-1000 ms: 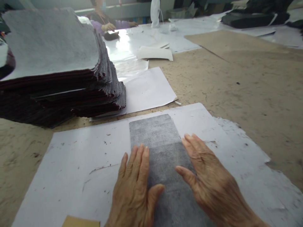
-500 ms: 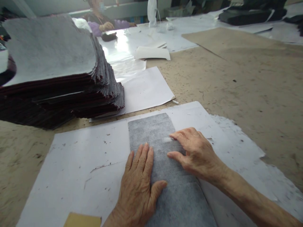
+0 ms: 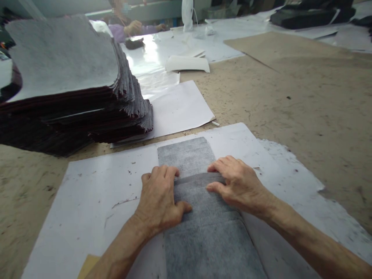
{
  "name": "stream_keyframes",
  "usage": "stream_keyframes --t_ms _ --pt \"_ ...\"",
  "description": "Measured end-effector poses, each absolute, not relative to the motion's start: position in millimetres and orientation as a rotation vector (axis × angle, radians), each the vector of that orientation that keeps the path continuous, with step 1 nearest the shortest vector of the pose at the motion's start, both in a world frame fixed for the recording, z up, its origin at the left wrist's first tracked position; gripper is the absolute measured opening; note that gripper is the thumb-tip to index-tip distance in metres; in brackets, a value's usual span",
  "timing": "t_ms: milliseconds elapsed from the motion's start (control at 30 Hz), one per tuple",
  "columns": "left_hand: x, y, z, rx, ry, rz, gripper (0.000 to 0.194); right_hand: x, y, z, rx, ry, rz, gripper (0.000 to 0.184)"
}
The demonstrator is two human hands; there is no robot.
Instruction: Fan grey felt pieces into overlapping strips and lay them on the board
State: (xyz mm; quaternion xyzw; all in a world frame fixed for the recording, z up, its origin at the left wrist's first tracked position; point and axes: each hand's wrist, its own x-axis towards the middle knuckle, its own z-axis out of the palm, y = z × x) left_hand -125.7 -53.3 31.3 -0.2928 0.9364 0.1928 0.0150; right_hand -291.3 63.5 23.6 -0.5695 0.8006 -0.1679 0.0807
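A long grey felt-like strip (image 3: 203, 217) lies on a large white paper sheet (image 3: 95, 193) in front of me. My left hand (image 3: 158, 199) has its fingers curled over the strip's left edge, pinching a raised crosswise edge of the grey material. My right hand (image 3: 236, 184) grips the same raised edge at the strip's right side, fingers bent. The far end of the strip (image 3: 186, 153) lies flat beyond both hands.
A tall stack of grey and dark maroon sheets (image 3: 72, 93) stands at the left. A second white sheet (image 3: 177, 108) lies behind. White curled pieces (image 3: 187, 64) lie farther back. Another person's hands (image 3: 133, 29) work at the far table. A brown card corner (image 3: 87, 263) shows near me.
Both hands slid forward along the strip from lying flat, then curled their fingers and took hold of a crosswise edge of the grey material, lifting it slightly.
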Motion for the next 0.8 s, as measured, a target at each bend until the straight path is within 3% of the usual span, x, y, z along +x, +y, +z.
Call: stream_keyframes --t_ms 100,233,333,800 --pt "-122.5 -56.6 31.1 -1.113 2.822 0.683 0.042 -288.3 69.4 25.9 -1.445 2.454 -0.513 0.017" --pt "-97.0 -52.9 24.6 -1.428 2.67 1.026 0.025 -277.3 93.9 25.9 -1.074 2.46 -0.596 0.038" --pt "-79.1 -43.2 17.8 -1.5 2.678 1.187 0.034 -267.3 109.2 23.5 -0.898 2.405 -0.668 0.043" --pt "-74.2 -47.3 5.6 -1.309 2.895 0.961 0.036 -257.0 106.5 19.0 -0.789 2.516 -0.725 0.041"
